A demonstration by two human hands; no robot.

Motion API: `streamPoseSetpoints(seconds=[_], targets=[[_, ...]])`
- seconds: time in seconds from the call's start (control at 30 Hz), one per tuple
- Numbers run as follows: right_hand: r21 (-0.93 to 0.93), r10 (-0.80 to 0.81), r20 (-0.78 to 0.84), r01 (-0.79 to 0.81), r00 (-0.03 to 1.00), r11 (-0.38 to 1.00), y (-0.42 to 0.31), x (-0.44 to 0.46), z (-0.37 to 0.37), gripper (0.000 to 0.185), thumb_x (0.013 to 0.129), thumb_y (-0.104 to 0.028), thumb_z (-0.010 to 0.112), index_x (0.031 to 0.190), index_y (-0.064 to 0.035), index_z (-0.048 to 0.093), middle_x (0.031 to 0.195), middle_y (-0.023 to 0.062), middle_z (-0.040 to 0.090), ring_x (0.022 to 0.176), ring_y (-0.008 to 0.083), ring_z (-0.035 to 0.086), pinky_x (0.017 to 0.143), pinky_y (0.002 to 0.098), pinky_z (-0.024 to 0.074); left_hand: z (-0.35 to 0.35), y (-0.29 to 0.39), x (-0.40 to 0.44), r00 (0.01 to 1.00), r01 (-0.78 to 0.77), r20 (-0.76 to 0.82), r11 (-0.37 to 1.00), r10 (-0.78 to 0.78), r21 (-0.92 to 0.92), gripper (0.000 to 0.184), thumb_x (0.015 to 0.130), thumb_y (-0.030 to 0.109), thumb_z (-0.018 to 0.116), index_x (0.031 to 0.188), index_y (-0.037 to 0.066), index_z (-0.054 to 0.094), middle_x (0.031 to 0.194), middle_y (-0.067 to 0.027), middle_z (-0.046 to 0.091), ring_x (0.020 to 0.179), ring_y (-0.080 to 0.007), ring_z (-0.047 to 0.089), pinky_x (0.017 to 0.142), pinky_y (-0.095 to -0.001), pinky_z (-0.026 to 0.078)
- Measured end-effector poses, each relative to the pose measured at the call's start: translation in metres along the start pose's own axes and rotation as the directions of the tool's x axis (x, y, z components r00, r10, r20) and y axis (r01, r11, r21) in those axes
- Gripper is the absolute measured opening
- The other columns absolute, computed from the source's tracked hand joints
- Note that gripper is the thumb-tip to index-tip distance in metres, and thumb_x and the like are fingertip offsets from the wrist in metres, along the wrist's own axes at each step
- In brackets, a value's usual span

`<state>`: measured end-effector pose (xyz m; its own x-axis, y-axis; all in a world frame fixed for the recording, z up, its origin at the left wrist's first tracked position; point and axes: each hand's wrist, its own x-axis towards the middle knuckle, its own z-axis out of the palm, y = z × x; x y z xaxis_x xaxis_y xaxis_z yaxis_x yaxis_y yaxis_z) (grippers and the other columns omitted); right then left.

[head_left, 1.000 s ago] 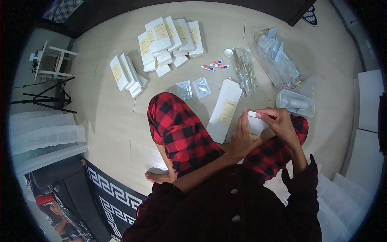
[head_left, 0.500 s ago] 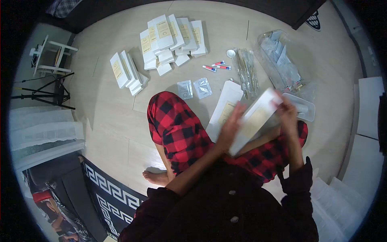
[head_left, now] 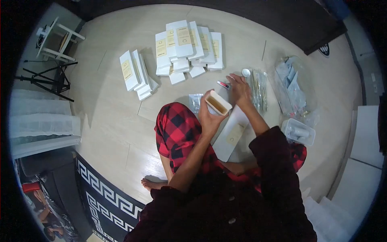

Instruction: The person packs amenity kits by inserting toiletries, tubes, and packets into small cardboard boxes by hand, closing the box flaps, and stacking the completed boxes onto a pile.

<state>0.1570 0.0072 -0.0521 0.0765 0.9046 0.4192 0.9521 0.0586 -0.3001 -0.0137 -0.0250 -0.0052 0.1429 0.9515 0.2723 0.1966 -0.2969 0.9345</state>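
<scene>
My left hand (head_left: 209, 121) is wrapped round a white box (head_left: 225, 113), tilted so its open end faces me and its brownish inside shows. My right hand (head_left: 241, 92) reaches down to the floor, fingers stretched and apart, beside a small red, white and blue tube (head_left: 223, 85); more of the tubes may be hidden under it. Below the right wrist lies another white box (head_left: 230, 139) with a cream label. A silvery sachet (head_left: 196, 103) lies left of the held box, partly covered.
Labelled white boxes are piled at the back (head_left: 183, 42), with a smaller row (head_left: 135, 74) to the left. On the right are a bundle of thin sticks in clear wrap (head_left: 259, 90), a clear bag (head_left: 292, 86), a plastic tub (head_left: 310, 137) and a small round white lid (head_left: 246, 72).
The box held in both hands has been tipped up, its open end towards me, and is now only in my left hand. My right hand has left it and moved forward to the tubes.
</scene>
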Motion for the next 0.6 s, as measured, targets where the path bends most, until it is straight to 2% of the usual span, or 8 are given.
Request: streamPoseSetpoints(seconds=[0.07,0.13,0.2,0.37,0.43,0.5,0.53,0.6], targets=[[-0.001,0.058,0.118,-0.058,0.991,0.998,0.018,0.000,0.019,0.030,0.071,-0.007,0.063,0.101,-0.0096,0.063,0.103,0.0134,0.057,0.086,0.0289,0.059,0.072,0.0372,0.0502,0.001,-0.001,-0.001,0.999,-0.012,-0.052,0.998,0.015,0.062,0.075,0.057,0.016,0.083,0.118,0.001,0.042,0.103,-0.0133,0.055,0.095,-0.0221,0.055,0.083,-0.0333,0.045],[-0.012,0.106,0.236,-0.107,0.966,0.994,0.031,0.005,0.023,0.029,0.069,-0.006,0.064,0.097,-0.0107,0.065,0.098,0.0141,0.056,0.082,0.0300,0.059,0.071,0.0381,0.0500,0.003,-0.003,0.001,0.991,0.130,-0.030,0.990,-0.132,-0.054,0.082,0.048,0.004,0.083,0.120,0.003,0.044,0.121,-0.0139,0.049,0.111,-0.0282,0.050,0.094,-0.0348,0.040],[0.165,0.221,0.259,-0.269,0.940,0.949,0.038,-0.002,0.014,0.028,0.067,-0.005,0.066,0.094,-0.0074,0.064,0.083,0.0128,0.055,0.082,0.0292,0.059,0.070,0.0378,0.0496,0.004,0.002,0.006,0.986,0.162,-0.034,0.983,-0.165,-0.080,0.081,0.048,0.006,0.084,0.119,0.003,0.045,0.117,-0.0138,0.050,0.110,-0.0285,0.050,0.093,-0.0354,0.041],[0.122,0.321,0.517,-0.440,0.794,0.890,0.051,0.000,-0.017,0.029,0.070,-0.006,0.067,0.099,-0.0034,0.063,0.081,0.0125,0.063,0.071,0.0221,0.062,0.065,0.0292,0.0495,0.007,-0.002,0.007,0.996,0.067,-0.058,0.997,-0.068,-0.026,0.078,0.050,0.008,0.083,0.119,0.005,0.046,0.107,-0.0126,0.052,0.101,-0.0304,0.051,0.087,-0.0378,0.041],[0.613,0.460,0.277,-0.523,0.844,0.592,0.031,0.005,-0.055,0.024,0.078,-0.005,0.063,0.101,-0.0044,0.063,0.092,0.0098,0.065,0.072,0.0169,0.062,0.065,0.0254,0.0495,0.007,-0.002,0.008,0.995,0.066,-0.068,0.998,-0.067,-0.010,0.078,0.049,0.007,0.082,0.119,0.006,0.046,0.106,-0.0123,0.052,0.099,-0.0305,0.051,0.087,-0.0384,0.040],[0.858,0.558,0.036,-0.312,0.829,0.409,-0.044,0.027,-0.116,0.024,0.076,0.003,0.063,0.100,-0.0021,0.060,0.096,0.0080,0.064,0.078,0.0114,0.061,0.059,0.0201,0.0463,0.008,-0.003,0.010,0.995,0.062,-0.078,0.998,-0.062,0.002,0.079,0.049,0.007,0.082,0.119,0.006,0.046,0.105,-0.0121,0.052,0.098,-0.0305,0.051,0.087,-0.0389,0.039],[0.857,0.558,0.035,-0.313,0.829,0.410,-0.066,0.023,-0.127,0.024,0.076,0.003,0.063,0.100,-0.0021,0.060,0.096,0.0080,0.064,0.078,0.0114,0.061,0.059,0.0201,0.0463,0.009,-0.003,0.010,0.996,0.057,-0.069,0.998,-0.056,0.007,0.079,0.049,0.007,0.082,0.119,0.006,0.046,0.105,-0.0119,0.052,0.098,-0.0303,0.051,0.087,-0.0393,0.039],[0.893,0.450,-0.187,-0.039,0.873,0.447,-0.090,0.013,-0.140,0.031,0.077,-0.002,0.065,0.107,-0.0006,0.058,0.099,0.0080,0.064,0.086,0.0173,0.061,0.073,0.0284,0.0478,0.013,-0.002,0.009,0.998,0.049,-0.050,0.999,-0.049,0.007,0.079,0.048,0.006,0.081,0.119,0.006,0.046,0.105,-0.0118,0.052,0.097,-0.0302,0.051,0.087,-0.0397,0.038]])
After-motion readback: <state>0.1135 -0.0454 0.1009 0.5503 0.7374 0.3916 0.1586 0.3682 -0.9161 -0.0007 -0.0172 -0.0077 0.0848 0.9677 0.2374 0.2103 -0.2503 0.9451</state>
